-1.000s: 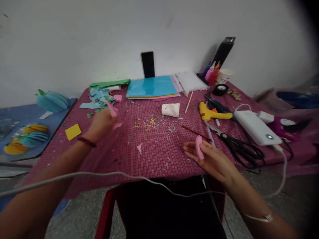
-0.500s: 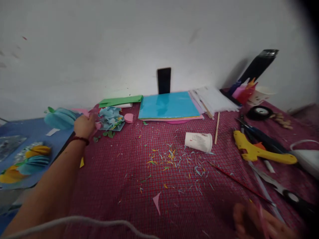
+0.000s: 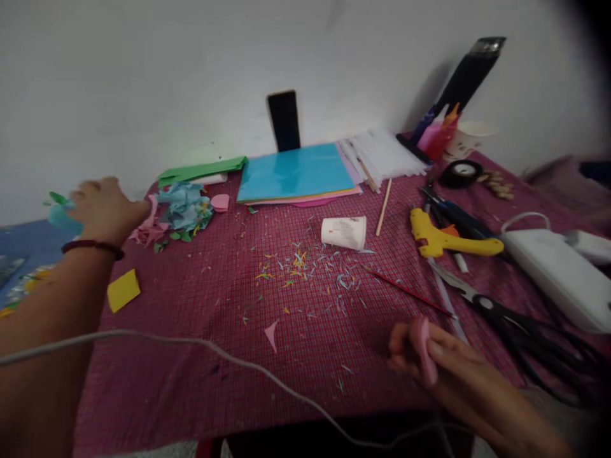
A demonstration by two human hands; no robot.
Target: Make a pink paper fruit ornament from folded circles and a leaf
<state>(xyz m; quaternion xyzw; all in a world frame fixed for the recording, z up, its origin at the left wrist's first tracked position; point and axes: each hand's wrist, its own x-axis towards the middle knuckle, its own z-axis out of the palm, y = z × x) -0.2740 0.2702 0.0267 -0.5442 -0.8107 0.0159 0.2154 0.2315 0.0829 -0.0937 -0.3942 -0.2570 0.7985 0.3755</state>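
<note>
My left hand point(image 3: 107, 207) is raised at the table's far left with its fingers spread, and nothing shows in them. Pink paper scraps point(image 3: 151, 224) lie just right of it, against a heap of light blue paper scraps point(image 3: 185, 207). Behind the hand, a light blue paper piece point(image 3: 64, 216) with a green tip is partly hidden. My right hand point(image 3: 453, 356), near the front edge, pinches a pink paper piece point(image 3: 426, 356) between thumb and fingers. A pink triangular offcut point(image 3: 272, 335) rests on the cloth to its left.
A white cable point(image 3: 229, 362) crosses the front. Thin paper clippings surround a tipped paper cup point(image 3: 344, 232). A yellow glue gun point(image 3: 449, 240), scissors point(image 3: 496, 312) and a red pencil point(image 3: 410, 291) lie right. Blue sheets point(image 3: 296, 173) and a phone point(image 3: 285, 121) stand at the back.
My left hand has let go of the pink scraps beside the blue heap and opened, rising away to the left. My right hand has come further into view with the pink paper piece.
</note>
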